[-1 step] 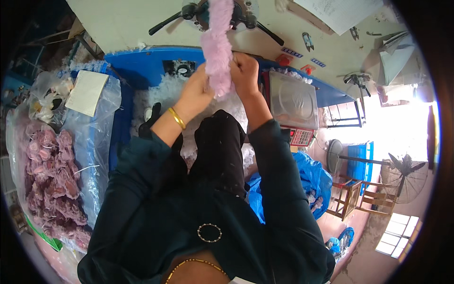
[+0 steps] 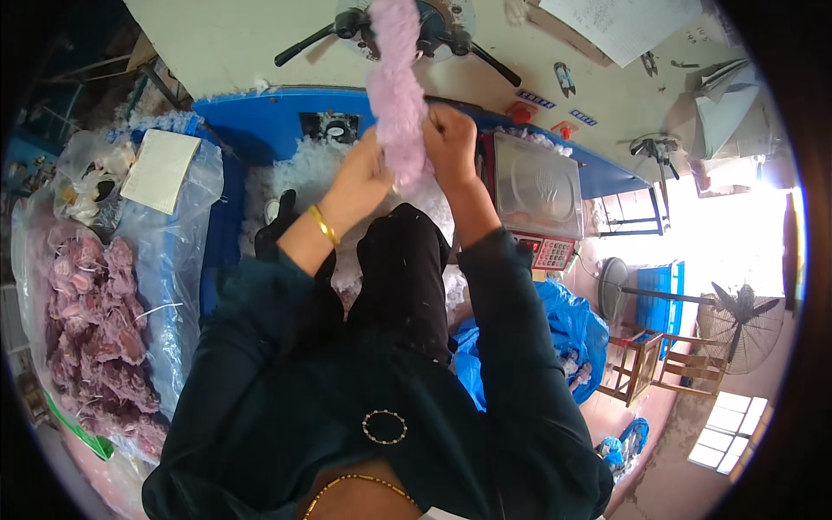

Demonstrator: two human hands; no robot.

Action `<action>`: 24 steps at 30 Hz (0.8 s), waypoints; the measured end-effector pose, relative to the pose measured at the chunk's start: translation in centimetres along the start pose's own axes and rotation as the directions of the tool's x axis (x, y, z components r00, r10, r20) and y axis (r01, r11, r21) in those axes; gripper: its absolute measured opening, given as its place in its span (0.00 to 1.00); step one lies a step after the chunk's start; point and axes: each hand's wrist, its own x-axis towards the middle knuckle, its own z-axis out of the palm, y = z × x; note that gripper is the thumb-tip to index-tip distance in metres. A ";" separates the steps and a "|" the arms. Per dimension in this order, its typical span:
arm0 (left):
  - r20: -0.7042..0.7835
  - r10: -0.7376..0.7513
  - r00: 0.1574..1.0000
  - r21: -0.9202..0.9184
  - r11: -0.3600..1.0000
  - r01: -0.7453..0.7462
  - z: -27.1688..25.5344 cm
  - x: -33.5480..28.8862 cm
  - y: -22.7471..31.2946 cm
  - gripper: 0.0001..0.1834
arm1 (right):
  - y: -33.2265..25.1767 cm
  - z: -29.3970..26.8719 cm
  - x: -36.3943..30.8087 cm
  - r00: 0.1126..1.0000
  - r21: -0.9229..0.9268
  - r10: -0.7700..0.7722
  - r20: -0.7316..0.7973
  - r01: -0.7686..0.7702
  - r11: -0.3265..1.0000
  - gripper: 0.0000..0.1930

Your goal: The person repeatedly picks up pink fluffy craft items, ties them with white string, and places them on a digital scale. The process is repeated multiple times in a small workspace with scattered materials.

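A long pink fuzzy plush piece (image 2: 397, 95) hangs up in front of me, its top end at the dark nozzle of a machine (image 2: 438, 26) with two black handles. My left hand (image 2: 360, 180), with a gold bangle (image 2: 323, 225) on the wrist, grips the plush's lower end from the left. From the right, my right hand (image 2: 451, 143) pinches the same end. Both hands are closed on the fabric. Under them lies loose white stuffing fibre (image 2: 299, 178) inside a blue bin (image 2: 260, 117).
A metal-topped weighing scale (image 2: 537, 186) with a keypad stands just right of my hands. At my left sits a clear plastic bag of pink plush pieces (image 2: 95, 329) with a white paper on it. A blue bag (image 2: 572, 334), a wooden stool (image 2: 641, 364) and a floor fan (image 2: 737, 321) stand at the right.
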 end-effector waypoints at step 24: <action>0.480 -0.353 0.803 -0.787 0.232 0.572 -1.2 -0.5 1.2 0.23 | 0.9 -4.8 -0.9 0.815 0.457 0.341 0.469 -0.554 0.695 0.11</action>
